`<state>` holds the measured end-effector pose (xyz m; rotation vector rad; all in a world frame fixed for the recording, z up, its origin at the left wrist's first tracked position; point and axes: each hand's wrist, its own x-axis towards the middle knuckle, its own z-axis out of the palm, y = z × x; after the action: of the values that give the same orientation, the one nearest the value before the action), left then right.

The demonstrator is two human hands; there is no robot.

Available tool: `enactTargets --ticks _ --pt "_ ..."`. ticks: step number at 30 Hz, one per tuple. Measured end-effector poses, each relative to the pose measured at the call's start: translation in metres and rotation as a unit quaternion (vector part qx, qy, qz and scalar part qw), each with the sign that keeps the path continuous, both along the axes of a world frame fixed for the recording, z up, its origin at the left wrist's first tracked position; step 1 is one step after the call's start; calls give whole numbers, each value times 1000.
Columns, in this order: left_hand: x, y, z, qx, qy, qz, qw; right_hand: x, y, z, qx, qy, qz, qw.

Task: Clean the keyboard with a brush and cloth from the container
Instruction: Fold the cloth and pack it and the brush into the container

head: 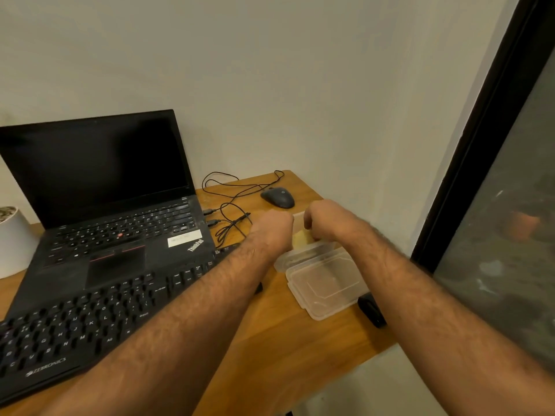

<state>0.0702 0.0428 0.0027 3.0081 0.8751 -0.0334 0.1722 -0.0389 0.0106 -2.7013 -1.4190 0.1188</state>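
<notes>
Both my hands reach into the container (303,253) at 3 o'clock of the keyboard (90,319), left hand (274,228) and right hand (322,219) knuckles-up with fingers hidden, so I cannot tell their grip, a yellow cloth (301,239) between them, the lid (326,285) at 6 o'clock on the bench (270,340).

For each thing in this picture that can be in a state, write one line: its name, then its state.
Laptop: lid open, screen dark.
Container: open, something yellow inside.
Lid: off, lying on the desk beside the container.
Keyboard: flat on the desk, untouched.
Mouse: idle, cable attached.
Left hand: at the container, grip hidden.
Right hand: likewise.
</notes>
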Motion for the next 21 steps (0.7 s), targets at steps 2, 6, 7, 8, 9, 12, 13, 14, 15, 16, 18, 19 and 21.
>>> enactTargets --ticks 2,6,7,8,9,12,13,14,15,16,18,19,21 --pt "-3 -4 3 49 -4 0 999 -5 -1 8 7 -60 0 998" --pt "-5 0 9 118 -25 -1 993 -5 -3 26 28 -144 3 989" --pt "-5 2 9 123 -23 -7 992 -4 -2 28 27 -140 13 990" --pt "-5 2 8 123 -17 -13 992 -4 0 29 18 -131 29 991" --pt "-6 2 8 121 -6 -15 993 -4 1 28 1 -120 50 991" --pt "-7 0 4 119 42 -3 992 -2 6 16 -82 -116 104 984" --pt "-7 0 3 122 55 4 991 0 7 13 -106 -127 108 980" --pt "-7 0 3 122 63 10 991 2 8 10 -125 -140 109 976" --pt "-7 0 3 121 67 13 990 3 10 7 -140 -154 110 972" --pt "-7 1 4 120 71 17 990 2 12 5 -153 -169 111 967" --pt "-5 0 8 114 79 21 990 -1 16 4 -180 -183 117 959" --pt "-5 0 10 111 84 22 990 -3 17 4 -191 -181 120 957" --pt "-5 -1 12 112 88 22 990 -4 17 5 -196 -185 128 954"
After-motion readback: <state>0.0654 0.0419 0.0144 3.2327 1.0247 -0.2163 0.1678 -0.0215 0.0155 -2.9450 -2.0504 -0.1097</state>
